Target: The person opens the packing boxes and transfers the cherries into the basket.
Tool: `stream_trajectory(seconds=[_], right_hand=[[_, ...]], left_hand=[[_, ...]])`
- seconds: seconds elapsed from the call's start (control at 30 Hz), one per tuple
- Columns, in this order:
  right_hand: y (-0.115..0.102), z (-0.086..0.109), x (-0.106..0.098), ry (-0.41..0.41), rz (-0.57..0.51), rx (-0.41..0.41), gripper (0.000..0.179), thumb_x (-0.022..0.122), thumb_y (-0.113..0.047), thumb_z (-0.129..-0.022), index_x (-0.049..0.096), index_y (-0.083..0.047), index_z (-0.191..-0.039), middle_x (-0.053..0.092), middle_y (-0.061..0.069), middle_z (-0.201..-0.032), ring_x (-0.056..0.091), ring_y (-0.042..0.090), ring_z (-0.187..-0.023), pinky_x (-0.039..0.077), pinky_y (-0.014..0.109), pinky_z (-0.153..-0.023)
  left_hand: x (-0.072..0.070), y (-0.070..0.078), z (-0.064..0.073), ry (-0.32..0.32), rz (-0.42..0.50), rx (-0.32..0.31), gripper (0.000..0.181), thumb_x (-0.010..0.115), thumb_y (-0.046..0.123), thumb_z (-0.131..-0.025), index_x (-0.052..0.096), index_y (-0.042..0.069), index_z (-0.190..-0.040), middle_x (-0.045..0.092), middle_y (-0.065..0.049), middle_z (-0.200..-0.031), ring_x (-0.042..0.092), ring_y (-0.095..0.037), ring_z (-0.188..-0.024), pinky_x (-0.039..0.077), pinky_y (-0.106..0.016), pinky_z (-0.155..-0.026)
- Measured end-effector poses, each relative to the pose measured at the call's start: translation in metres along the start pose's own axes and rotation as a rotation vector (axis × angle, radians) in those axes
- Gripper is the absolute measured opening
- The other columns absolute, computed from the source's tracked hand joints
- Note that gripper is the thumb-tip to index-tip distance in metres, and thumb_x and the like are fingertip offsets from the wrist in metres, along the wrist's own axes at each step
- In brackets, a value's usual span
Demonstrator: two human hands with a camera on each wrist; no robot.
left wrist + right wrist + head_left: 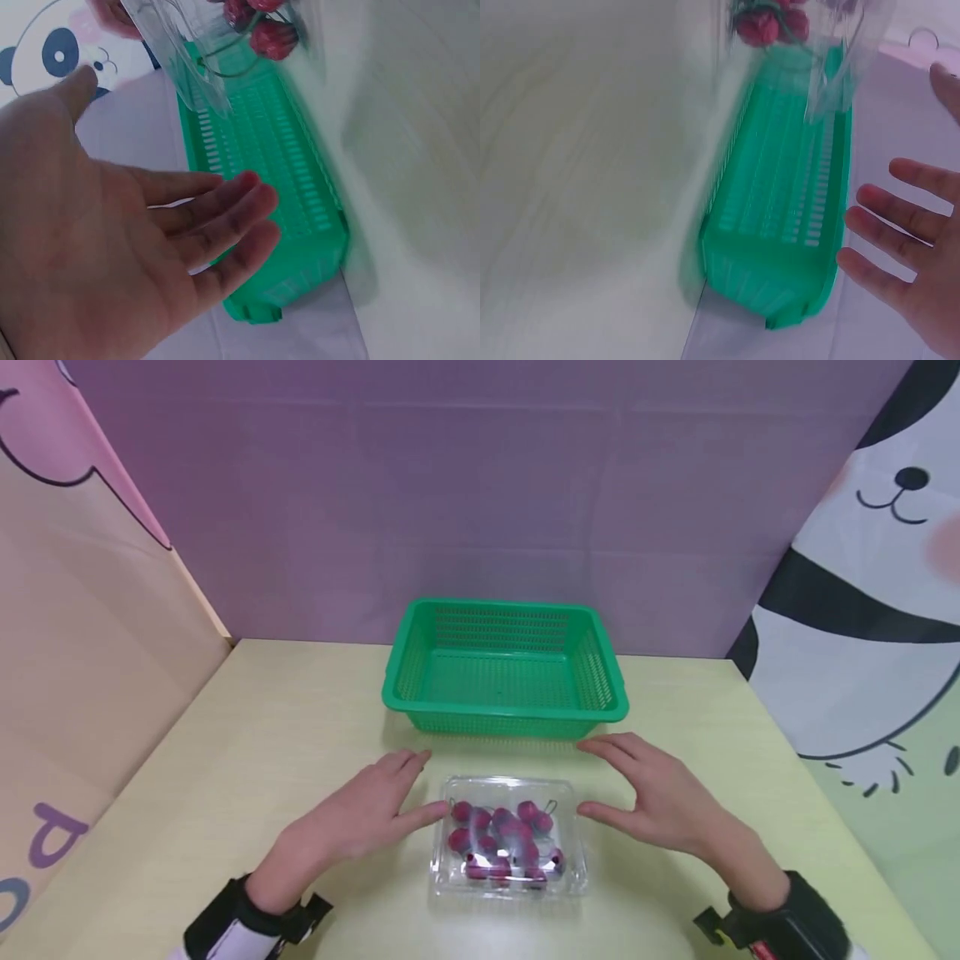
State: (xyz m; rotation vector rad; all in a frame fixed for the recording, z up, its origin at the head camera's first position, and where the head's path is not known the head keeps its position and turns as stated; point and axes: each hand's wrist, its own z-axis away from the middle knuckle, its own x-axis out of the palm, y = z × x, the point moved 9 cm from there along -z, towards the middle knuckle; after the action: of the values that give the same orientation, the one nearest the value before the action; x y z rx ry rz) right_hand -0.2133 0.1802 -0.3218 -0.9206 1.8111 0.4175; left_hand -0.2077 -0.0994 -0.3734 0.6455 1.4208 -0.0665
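Note:
A clear plastic box [510,885] holding several dark red, cherry-like fruits [513,831] with thin stems sits on the table, its lid closed over them. To its left is my left hand [367,806], fingers relaxed and thumb tip by the box's side. On the other side, my right hand [660,793] has its fingers spread and its thumb pointing at the box. Neither hand grips anything. Both wrist views show a palm with loose fingers, the left hand [142,217] and the right hand [922,232], with the box partly in view above.
Just behind the box stands a green plastic basket [506,720] with slotted walls and nothing inside. A purple cloth backdrop [480,502] rises behind the table [300,710]. Printed panels flank both sides, the right one with a panda [885,585].

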Motion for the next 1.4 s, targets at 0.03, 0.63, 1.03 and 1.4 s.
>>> stream_trajectory(seconds=[0.03, 0.63, 1.03, 1.4], right_hand=[[-0.004, -0.001, 0.002, -0.012, -0.001, -0.017, 0.068, 0.074, -0.054, -0.081, 0.058, -0.012, -0.133, 0.055, -0.003, -0.128, 0.055, 0.018, -0.116, 0.046, 0.037, -0.092], [-0.062, -0.013, 0.031, -0.186, -0.053, -0.223, 0.096, 0.065, -0.073, -0.076, 0.037, -0.02, -0.151, 0.027, 0.001, -0.155, 0.029, 0.028, -0.141, 0.024, 0.052, -0.109], [-0.085, -0.005, 0.057, -0.349, -0.083, -0.251, 0.099, 0.063, -0.073, -0.078, 0.026, -0.024, -0.157, 0.009, -0.001, -0.16, 0.016, 0.029, -0.146, 0.016, 0.058, -0.109], [-0.087, -0.004, 0.062, -0.339, 0.023, -0.263, 0.089, 0.065, -0.063, -0.084, 0.03, -0.022, -0.155, 0.018, 0.008, -0.158, 0.021, 0.03, -0.144, 0.018, 0.059, -0.108]], left_hand=[[0.001, 0.002, 0.0, -0.017, -0.004, 0.0, 0.097, 0.039, 0.076, -0.09, 0.034, 0.001, -0.151, 0.033, -0.015, -0.151, 0.034, -0.031, -0.139, 0.029, -0.04, -0.109], [0.015, 0.022, -0.004, -0.069, -0.074, 0.079, 0.1, 0.051, 0.079, -0.082, 0.04, 0.004, -0.148, 0.044, -0.012, -0.142, 0.045, -0.027, -0.129, 0.037, -0.038, -0.103], [0.015, 0.024, -0.009, -0.032, -0.111, 0.081, 0.093, 0.05, 0.077, -0.084, 0.048, 0.004, -0.141, 0.049, -0.011, -0.134, 0.052, -0.026, -0.121, 0.041, -0.039, -0.099], [0.014, 0.025, -0.011, -0.012, -0.101, 0.053, 0.083, 0.049, 0.075, -0.087, 0.055, 0.005, -0.131, 0.06, -0.008, -0.12, 0.061, -0.022, -0.105, 0.048, -0.035, -0.089]])
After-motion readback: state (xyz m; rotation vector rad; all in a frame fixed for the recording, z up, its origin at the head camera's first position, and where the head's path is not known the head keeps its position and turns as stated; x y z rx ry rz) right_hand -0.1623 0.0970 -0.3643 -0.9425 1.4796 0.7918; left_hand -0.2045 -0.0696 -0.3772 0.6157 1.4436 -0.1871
